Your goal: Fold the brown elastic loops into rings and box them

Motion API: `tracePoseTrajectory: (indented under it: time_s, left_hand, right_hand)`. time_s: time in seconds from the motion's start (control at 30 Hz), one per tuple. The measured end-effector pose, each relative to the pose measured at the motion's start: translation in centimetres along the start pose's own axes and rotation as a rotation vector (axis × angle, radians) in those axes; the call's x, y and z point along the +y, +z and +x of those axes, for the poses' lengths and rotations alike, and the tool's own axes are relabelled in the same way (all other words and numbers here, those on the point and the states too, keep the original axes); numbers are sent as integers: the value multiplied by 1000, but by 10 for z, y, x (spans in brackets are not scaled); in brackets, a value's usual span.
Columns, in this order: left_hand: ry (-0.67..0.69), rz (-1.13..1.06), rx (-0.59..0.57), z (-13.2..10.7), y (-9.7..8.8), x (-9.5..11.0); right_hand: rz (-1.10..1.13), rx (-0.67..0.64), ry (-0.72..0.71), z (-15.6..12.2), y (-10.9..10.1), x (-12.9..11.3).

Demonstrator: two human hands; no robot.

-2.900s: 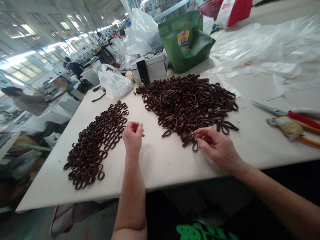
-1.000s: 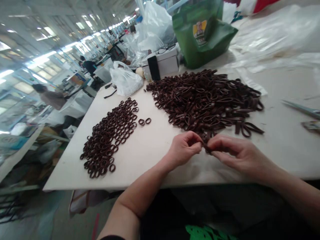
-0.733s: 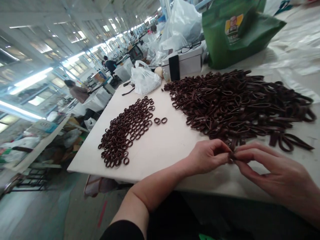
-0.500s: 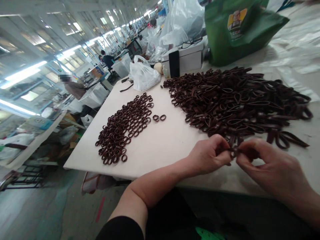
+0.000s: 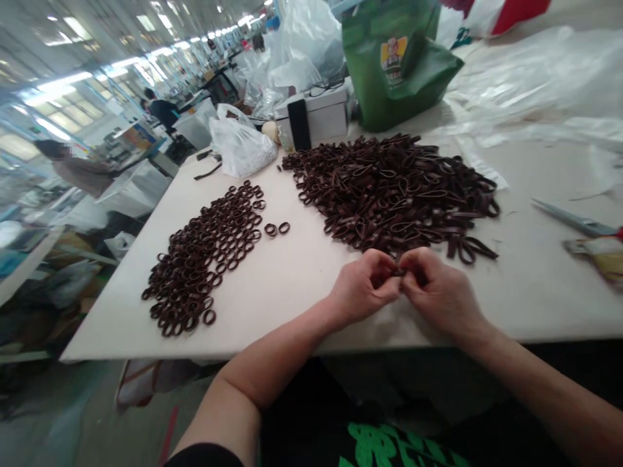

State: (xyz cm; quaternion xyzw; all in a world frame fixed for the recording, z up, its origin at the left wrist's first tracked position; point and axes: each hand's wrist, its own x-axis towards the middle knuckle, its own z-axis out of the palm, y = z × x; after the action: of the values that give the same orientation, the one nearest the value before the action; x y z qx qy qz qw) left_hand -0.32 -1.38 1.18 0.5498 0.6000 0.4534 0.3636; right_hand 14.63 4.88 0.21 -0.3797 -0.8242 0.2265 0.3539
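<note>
Fingertip to fingertip, my left hand point(image 5: 366, 285) and my right hand point(image 5: 435, 288) pinch a small dark brown leather loop point(image 5: 398, 272) between them. Most of the loop is hidden by the fingers. Just beyond the hands lies a big heap of dark brown leather strips point(image 5: 389, 188), many folded into long loops. To the left, a spread of small round leather rings point(image 5: 195, 266) covers part of the table, with a few rings point(image 5: 283, 227) lying apart on its right side.
The pale table point(image 5: 272, 305) holds a white plastic bag point(image 5: 241, 146), a white box point(image 5: 321, 115) and a green bag point(image 5: 394, 65) at the back. Scissors point(image 5: 579, 219) lie at the right. Clear plastic sheeting point(image 5: 535, 84) covers the far right. A person point(image 5: 80, 167) works in the background at left.
My view has turned right, bringing the scissors in. My hands have drawn closer together; the loop, visible between them before, is now mostly covered by fingers.
</note>
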Motion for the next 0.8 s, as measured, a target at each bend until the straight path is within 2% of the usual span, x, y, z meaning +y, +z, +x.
tracePoseTrajectory:
  time_s: [0.13, 0.23, 0.37, 0.43, 0.47, 0.5, 0.57, 0.6, 0.7, 0.77, 0.8]
  left_hand:
    - [-209, -308, -226, 6, -4, -2]
    - [-309, -442, -313, 11, -10, -3]
    - [-295, -424, -246, 3, -3, 6]
    - [-301, -372, -187, 1, 5, 1]
    - [-290, -346, -161, 3, 7, -3]
    - [-270, -309, -151, 5, 7, -8]
    - [-196, -216, -37, 11, -3, -15]
    - [-158, -163, 36, 12, -14, -17]
    - [-123, 65, 325, 10, -67, -19]
    - [-166, 267, 737, 8, -102, -22]
    - [-182, 362, 852, 7, -113, -25]
  right_hand:
    - [-39, 25, -53, 0, 3, 16]
    - [-19, 17, -75, 6, 7, 22]
    - [135, 35, -68, 0, 1, 8]
    - [261, 87, -117, -5, 6, 5]
    - [302, 75, -122, -5, 11, 7]
    - [308, 34, -69, -5, 16, 11]
    - [324, 20, -22, -4, 20, 18]
    - [306, 25, -13, -3, 20, 20]
    - [180, 54, -79, -4, 6, 21]
    - [80, 58, -135, -4, -7, 20]
    - [48, 54, -150, -4, -12, 20]
